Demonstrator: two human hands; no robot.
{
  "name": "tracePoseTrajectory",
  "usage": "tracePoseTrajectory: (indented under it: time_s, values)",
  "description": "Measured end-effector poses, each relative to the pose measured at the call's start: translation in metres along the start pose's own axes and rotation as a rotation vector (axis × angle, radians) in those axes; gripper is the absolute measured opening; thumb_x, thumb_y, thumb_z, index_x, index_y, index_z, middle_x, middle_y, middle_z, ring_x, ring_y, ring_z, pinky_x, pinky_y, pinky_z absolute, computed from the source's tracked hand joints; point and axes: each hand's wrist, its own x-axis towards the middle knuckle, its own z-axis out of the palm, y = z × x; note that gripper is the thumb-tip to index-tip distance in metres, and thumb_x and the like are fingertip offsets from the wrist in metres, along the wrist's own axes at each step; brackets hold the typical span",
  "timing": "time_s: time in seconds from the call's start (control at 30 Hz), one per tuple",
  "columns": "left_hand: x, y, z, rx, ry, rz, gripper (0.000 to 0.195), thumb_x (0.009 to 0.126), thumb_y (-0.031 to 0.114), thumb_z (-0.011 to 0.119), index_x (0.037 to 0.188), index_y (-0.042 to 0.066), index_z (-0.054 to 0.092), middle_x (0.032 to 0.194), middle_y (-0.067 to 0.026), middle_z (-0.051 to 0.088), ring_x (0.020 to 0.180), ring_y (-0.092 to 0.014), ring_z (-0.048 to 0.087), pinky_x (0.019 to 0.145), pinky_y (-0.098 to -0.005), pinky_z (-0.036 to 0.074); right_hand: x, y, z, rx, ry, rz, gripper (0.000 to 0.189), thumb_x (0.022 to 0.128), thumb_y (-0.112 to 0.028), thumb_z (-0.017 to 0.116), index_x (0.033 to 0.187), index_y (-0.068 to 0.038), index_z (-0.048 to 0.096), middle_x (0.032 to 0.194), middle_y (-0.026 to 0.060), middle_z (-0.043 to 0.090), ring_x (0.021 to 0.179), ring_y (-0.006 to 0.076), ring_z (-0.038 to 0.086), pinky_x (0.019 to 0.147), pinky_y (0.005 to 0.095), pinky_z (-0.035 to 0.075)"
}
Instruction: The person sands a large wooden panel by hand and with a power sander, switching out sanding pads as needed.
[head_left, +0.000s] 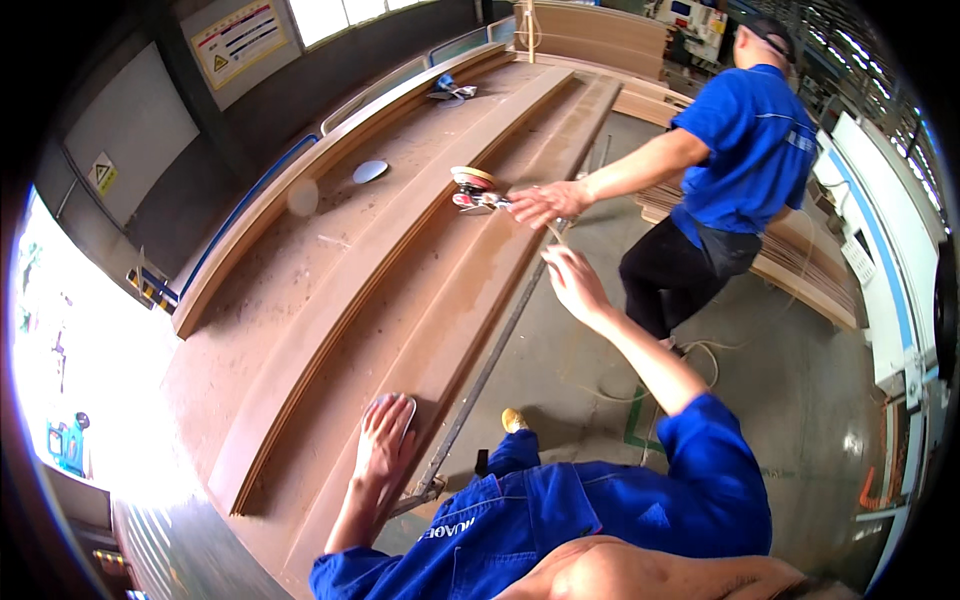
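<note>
My left hand (385, 441) lies over a round sanding disc (412, 411), pressing it flat against the near wooden board (427, 352). Most of that disc is hidden under the fingers. Stretched forward past the board's edge, my right hand (579, 281) has its fingers curled around a thin pale hose (556, 232). Just beyond it, a co-worker's hand (551, 202) reaches to a sander (474, 191), which sits pad upward by the boards. The co-worker's fingers partly cover the sander's handle end.
Long stacked boards (337, 315) run along the worktable (300, 259). Another disc (370, 172) and a blue power tool (445, 84) lie farther back. The co-worker (750, 150) stands at the right. A coiled hose (709, 364) trails on the floor. A metal rail (487, 367) follows the table's edge.
</note>
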Motion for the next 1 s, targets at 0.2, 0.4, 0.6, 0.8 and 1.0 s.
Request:
tracePoseTrajectory:
  time_s: [0.2,0.4,0.6,0.8,1.0]
  values:
    - [0.048,0.026,0.001,0.087,0.083,-0.358,0.057,0.079,0.008,0.067,0.134,0.003,0.053,0.133,-0.0141,0.057,0.127,-0.031,0.050,0.106,-0.0462,0.039,0.170,0.080,0.134,-0.408,-0.468,0.140,0.030,0.090,-0.026,0.058,0.105,-0.001,0.066,0.104,0.0173,0.064,0.108,0.0326,0.055,0.091,0.0463,0.043]
    - [0.098,0.022,0.028,0.124,0.194,-0.439,0.057,0.075,0.010,0.070,0.130,0.005,0.056,0.128,-0.0109,0.060,0.122,-0.029,0.055,0.099,-0.0445,0.046,0.192,0.088,0.161,-0.364,-0.559,0.067,0.029,0.074,-0.033,0.081,0.087,-0.007,0.074,0.091,0.0129,0.069,0.095,0.0318,0.066,0.079,0.0438,0.057]
    - [0.173,0.041,0.050,0.202,0.320,-0.535,0.054,0.077,0.011,0.070,0.129,0.007,0.056,0.121,-0.0109,0.064,0.112,-0.028,0.060,0.096,-0.0419,0.049,0.194,0.133,0.162,-0.141,-0.600,0.141,0.030,0.079,-0.027,0.077,0.085,0.001,0.068,0.092,0.0229,0.068,0.088,0.0400,0.066,0.076,0.0490,0.053]
    - [0.222,0.057,0.069,0.157,0.549,-0.702,0.044,0.082,0.007,0.068,0.126,0.006,0.059,0.115,-0.0117,0.065,0.102,-0.030,0.064,0.087,-0.0405,0.053,0.234,0.160,0.149,0.320,-0.894,0.236,0.026,0.081,-0.020,0.074,0.074,0.003,0.063,0.058,0.0111,0.061,0.049,0.0203,0.063,0.049,0.0367,0.050]
    - [0.258,0.054,0.085,-0.394,0.972,-0.905,0.025,0.091,0.003,0.062,0.116,0.005,0.065,0.103,-0.0112,0.067,0.096,-0.022,0.065,0.083,-0.0327,0.052,0.268,0.175,0.124,1.008,-0.990,0.516,0.023,0.093,-0.026,0.068,0.093,-0.003,0.063,0.066,-0.0036,0.055,0.042,0.0011,0.040,0.036,0.0201,0.027]
